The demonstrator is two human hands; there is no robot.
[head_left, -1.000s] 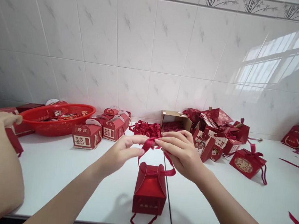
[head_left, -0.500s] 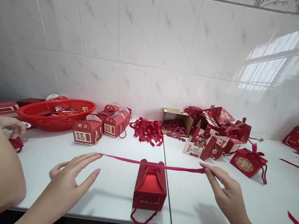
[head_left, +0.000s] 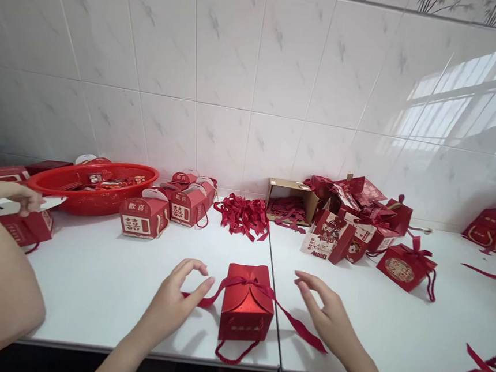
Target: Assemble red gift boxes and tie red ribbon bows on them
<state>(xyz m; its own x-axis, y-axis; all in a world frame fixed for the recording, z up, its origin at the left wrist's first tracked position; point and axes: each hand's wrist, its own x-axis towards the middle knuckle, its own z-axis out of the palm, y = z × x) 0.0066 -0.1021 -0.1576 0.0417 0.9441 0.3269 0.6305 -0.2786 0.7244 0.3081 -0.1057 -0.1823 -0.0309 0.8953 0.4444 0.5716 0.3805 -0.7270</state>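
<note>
A small red gift box stands upright in front of me, its curved top flaps folded shut. A dark red ribbon is knotted once over the top, and its loose ends trail to both sides. A twisted red cord handle hangs from the front. My left hand is left of the box, thumb and fingers apart, with the ribbon's left end passing behind the thumb. On the right my right hand hovers with fingers curved and apart, holding nothing, above the ribbon's right end.
Behind lie a ribbon pile, a cardboard box and a heap of red boxes. A red plastic basket and "double happiness" boxes stand left. A co-worker's arm reaches in from the left, its hand at another red box.
The ribbon was stretched straight between my hands; now it is knotted on the box with slack ends. Both hands have let go and moved inward. The flaps have closed.
</note>
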